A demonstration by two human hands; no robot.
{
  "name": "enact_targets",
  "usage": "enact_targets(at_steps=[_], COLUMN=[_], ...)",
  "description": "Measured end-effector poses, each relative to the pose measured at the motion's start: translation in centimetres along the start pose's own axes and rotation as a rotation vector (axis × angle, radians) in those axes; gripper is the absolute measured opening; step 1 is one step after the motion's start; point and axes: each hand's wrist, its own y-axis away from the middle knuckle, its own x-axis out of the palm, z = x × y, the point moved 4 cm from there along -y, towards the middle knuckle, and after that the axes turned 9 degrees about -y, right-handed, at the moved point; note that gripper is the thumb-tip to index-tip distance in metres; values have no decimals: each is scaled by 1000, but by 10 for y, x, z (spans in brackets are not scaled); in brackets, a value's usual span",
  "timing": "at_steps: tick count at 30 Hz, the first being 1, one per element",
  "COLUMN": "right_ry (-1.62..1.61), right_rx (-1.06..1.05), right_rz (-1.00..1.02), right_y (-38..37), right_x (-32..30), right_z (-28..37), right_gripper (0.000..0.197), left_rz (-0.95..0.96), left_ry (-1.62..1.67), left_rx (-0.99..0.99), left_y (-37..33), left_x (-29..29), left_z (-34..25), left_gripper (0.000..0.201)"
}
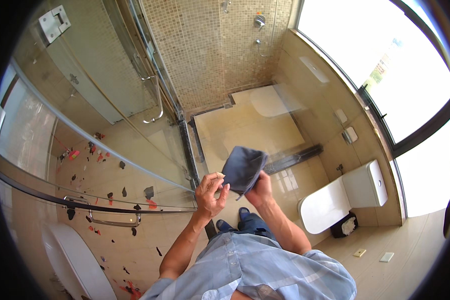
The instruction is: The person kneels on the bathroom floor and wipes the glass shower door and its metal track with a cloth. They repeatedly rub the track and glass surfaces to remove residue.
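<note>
Scraps of black and red material (pixel 149 192) litter the beige tiled floor (pixel 158 227); the left hand (pixel 210 196) curls its fingers beside a dark grey-blue folded cloth (pixel 242 169), pinching or not unclear; right hand (pixel 261 191) fingers grasp its right side; then a white ceramic toilet (pixel 326 202).

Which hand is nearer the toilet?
The right hand, holding the cloth by its right side; the left hand, at the cloth's left edge, is farther.

left of the toilet (pixel 325 202), i see the person's right hand (pixel 261 190) gripping a folded slate-grey cloth (pixel 242 170), the left hand (pixel 210 195) at its edge; a black waste bin (pixel 338 230) sits against the toilet.
</note>
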Motion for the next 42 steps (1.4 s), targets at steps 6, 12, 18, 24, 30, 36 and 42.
enact_targets(at_steps=[6,12,18,24,30,36,42], right_ry=[304,1749,1904,1883,1877,1865,1555], right_rx=[-1307,-2044,-2002,-2030,-2051,-1913,-2144], right_rz=[412,379,687,746,863,1114,1079], right_y=[18,-20,-32,-15,-4,-11,10], right_x=[158,308,305,359,396,363,441], right_z=[93,21,-28,-65,-119,-172,-202], right_gripper=[40,55,69,50,61,62,57], left_rz=[-407,-631,-678,-644,-576,-708,-784], left_ry=[-97,-207,-264,-244,101,299,358], left_rx=[158,324,343,349,59,-4,-8], left_y=[-98,-165,-169,-162,-147,-116,-113], left_x=[-63,-86,-84,-89,-109,-137,-159], left_z=[-11,-19,-10,-8,7,35,32], left_gripper=[15,12,14,14,11,10,18])
